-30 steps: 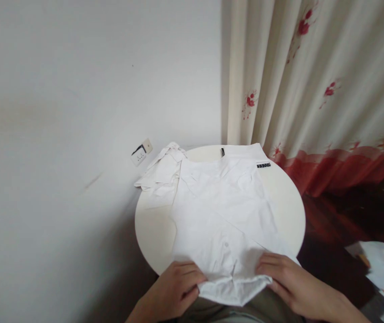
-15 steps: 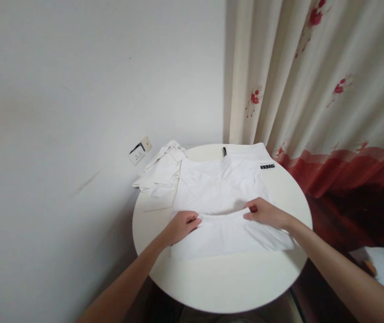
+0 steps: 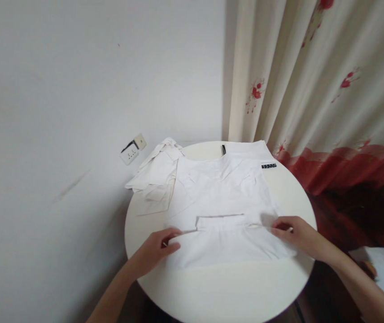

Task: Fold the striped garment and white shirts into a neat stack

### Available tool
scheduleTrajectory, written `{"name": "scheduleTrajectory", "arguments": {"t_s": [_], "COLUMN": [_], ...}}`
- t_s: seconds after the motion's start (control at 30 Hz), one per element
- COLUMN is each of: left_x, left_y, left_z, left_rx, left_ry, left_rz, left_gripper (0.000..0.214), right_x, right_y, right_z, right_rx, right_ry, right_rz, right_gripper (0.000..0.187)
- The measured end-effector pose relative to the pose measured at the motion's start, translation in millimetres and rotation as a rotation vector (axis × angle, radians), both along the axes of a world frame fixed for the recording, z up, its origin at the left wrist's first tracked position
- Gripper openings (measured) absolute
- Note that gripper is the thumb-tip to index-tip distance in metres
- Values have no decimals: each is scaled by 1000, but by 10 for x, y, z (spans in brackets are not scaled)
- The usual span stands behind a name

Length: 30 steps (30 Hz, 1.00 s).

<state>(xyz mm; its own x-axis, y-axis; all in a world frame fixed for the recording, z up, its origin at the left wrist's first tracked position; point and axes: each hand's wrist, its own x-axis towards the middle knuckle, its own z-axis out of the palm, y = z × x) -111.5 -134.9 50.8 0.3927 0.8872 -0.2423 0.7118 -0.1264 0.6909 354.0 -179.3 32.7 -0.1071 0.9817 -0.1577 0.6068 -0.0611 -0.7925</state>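
A white cloth (image 3: 225, 244), with its near part folded back over itself, lies spread on the round table. At the left end of the fold, my left hand (image 3: 160, 249) has its thumb and fingers curled around the cloth's edge. My right hand (image 3: 293, 231) pinches the fold's right end. Between the hands a narrow strip of the folded edge (image 3: 220, 222) stands up a little, with thin dark gaps along it. Creases run across the far half of the cloth.
Crumpled white cloths (image 3: 156, 166) lie at the table's left, close to a wall socket (image 3: 129, 153). A black-patterned strip (image 3: 268, 165) and a small black object (image 3: 223, 149) are near the far edge. A flowered curtain (image 3: 272, 80) hangs behind the white table (image 3: 225, 291).
Both hands have moved apart along the fold, from near its middle out to its two ends. The fold lies flatter, and the view has shifted slightly.
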Motion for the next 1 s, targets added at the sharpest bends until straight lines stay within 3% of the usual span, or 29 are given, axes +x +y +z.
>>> {"name": "scheduleTrajectory", "arguments": {"t_s": [0.13, 0.53, 0.77, 1.0], "left_x": [-28, -25, -40, -160], "left_y": [-63, -42, -103, -408], "left_z": [-92, -138, -26, 58], "left_rx": [28, -10, -31, 97], "left_ry": [85, 86, 22, -54], "left_rz": [94, 130, 120, 39], "left_gripper": [42, 46, 43, 40], "right_x": [35, 8, 37, 160], "right_y": [-116, -113, -281, -632], "right_z": [-69, -118, 38, 20], "right_rx": [47, 64, 127, 164], "right_ry": [-68, -52, 11, 128], "right_rz": [-133, -159, -67, 49], "right_gripper": [37, 43, 42, 37]}}
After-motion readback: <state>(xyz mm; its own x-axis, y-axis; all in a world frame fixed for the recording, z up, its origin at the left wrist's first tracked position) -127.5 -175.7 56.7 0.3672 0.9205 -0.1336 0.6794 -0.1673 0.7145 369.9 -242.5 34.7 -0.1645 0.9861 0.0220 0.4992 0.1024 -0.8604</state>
